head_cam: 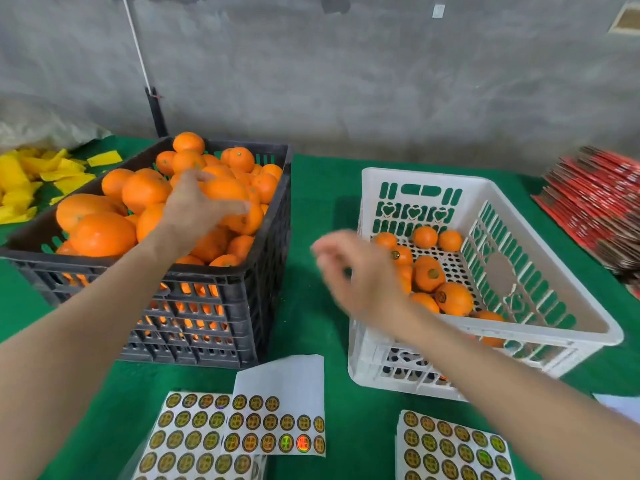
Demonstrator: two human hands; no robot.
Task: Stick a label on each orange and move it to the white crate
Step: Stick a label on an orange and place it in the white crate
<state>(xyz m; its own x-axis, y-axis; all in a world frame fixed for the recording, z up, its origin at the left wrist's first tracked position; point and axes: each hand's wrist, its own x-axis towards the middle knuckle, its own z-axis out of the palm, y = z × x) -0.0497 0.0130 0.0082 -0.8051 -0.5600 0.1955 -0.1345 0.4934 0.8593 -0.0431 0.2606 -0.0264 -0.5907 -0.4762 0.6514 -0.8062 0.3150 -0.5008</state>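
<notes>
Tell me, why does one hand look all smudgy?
Head view: the right hand is smeared by motion blur; the left hand over the oranges is only slightly soft; the label sheets look sharp.

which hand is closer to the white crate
Right. The right hand hovers beside the white crate; the left hand is on oranges in the black crate.
</notes>
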